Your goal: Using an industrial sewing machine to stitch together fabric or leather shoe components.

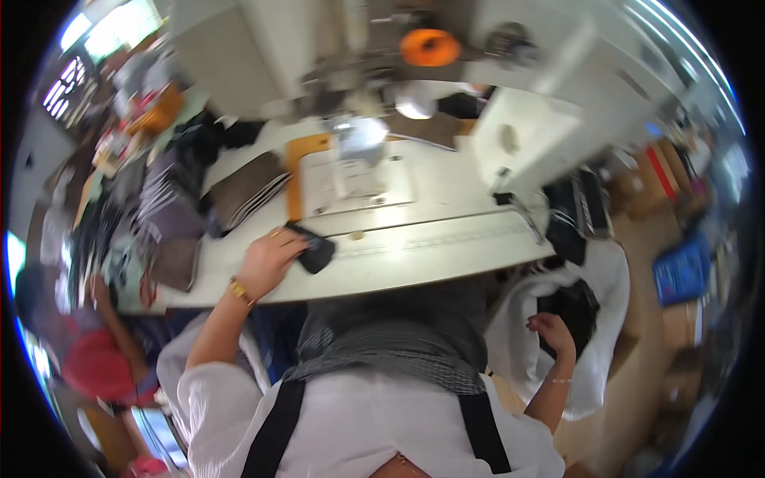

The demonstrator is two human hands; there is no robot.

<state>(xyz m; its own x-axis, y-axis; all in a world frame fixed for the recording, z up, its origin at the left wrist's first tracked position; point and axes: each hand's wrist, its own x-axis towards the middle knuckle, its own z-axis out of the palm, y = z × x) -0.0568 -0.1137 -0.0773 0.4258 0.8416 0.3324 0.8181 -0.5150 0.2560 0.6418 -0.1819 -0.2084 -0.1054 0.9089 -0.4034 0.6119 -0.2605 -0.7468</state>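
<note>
On the table (414, 267) in front of the sewing machine (526, 135), my left hand (267, 259) rests near the front edge, fingers curled over the near end of a small dark piece (317, 248); I judge this a light pinch or press that keeps it flat, though I cannot tell how tightly it is held. The piece lies just left of the machine's pale bed plate (358, 183), close enough, in my judgement, to slide toward the needle. Left of the machine, a stack of striped fabric (243, 191) sits well back from the front edge, with darker cloth (159, 215) heaped beyond the table's left end. An orange spool (430, 46) stands behind the machine head. My right hand (550, 331) hangs below the table's front edge, right of the machine, fingers loosely bent over a white bag (606, 334) with dark cloth (567, 307) inside; whether it grips anything I cannot tell. Open room remains along the table's front strip between piece and right corner; the left side is crowded, and blur hides detail there.
</note>
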